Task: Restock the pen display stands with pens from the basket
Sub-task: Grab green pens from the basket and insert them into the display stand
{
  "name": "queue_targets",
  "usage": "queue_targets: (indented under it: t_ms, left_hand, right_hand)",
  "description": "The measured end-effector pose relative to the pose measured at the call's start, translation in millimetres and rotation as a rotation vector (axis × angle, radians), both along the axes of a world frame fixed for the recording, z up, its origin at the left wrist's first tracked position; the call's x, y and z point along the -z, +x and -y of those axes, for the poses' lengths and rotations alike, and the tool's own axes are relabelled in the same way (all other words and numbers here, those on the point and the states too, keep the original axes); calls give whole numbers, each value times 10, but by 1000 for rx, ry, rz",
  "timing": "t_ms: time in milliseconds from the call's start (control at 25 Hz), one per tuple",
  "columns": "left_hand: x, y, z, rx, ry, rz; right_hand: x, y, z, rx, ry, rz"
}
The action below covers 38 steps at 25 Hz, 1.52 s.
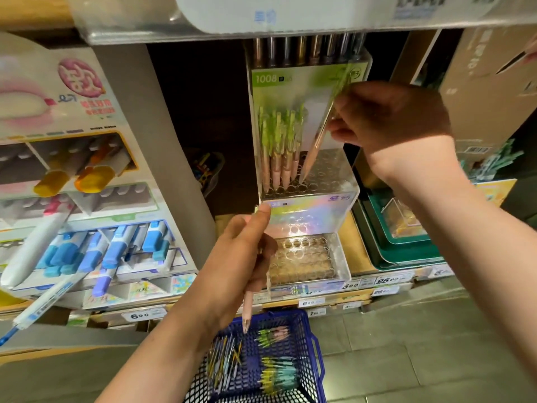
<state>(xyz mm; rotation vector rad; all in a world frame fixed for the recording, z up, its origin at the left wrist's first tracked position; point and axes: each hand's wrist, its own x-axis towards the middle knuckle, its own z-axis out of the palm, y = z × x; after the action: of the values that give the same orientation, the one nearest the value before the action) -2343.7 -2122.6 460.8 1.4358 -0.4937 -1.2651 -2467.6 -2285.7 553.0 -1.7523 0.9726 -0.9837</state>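
A clear two-tier pen display stand [340,196] stands on the shelf. Several pink-and-green pens [279,152] stand upright in the left holes of its upper tier. My right hand [389,114] pinches one more pink pen [315,146], tilted, with its tip at a hole beside them. My left hand [241,257] grips another pink pen [247,311], tip down, in front of the stand's lower tier [302,257], whose holes hold nothing. Below on the floor sits the blue basket [315,341] with several bundles of pens [276,370].
A large display of blue, purple and orange markers [96,248] fills the left shelf. A green tray [406,251] with a clear box sits to the right. Price tags [311,302] line the shelf edge. An upper shelf [261,30] hangs close above the stand.
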Motion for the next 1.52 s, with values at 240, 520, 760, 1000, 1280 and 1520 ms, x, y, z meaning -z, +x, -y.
queue_targets:
  t_ms: [240,520,760,1000,1280,1520]
  left_hand:
    - [-10,-52,3,-105,-163,-292]
    - [-24,-17,-79,-54,-303,-100]
    - [1,-33,-54,-107,-338,7]
    - [-28,-43,33,-177,-401,21]
    - [-63,-5,68,-231,-372,77]
    - [38,55,-124,-276,-268,22]
  right_hand:
    - [114,143,25,79,-173,-21]
    - [295,209,79,10,-158,-221]
    - [323,167,37,-26,-225,-463]
    - [365,88,-194,-53,69,-345]
    - [232,108,-395,-163,239,-117]
    - [1,243,-183,-34,-4,33]
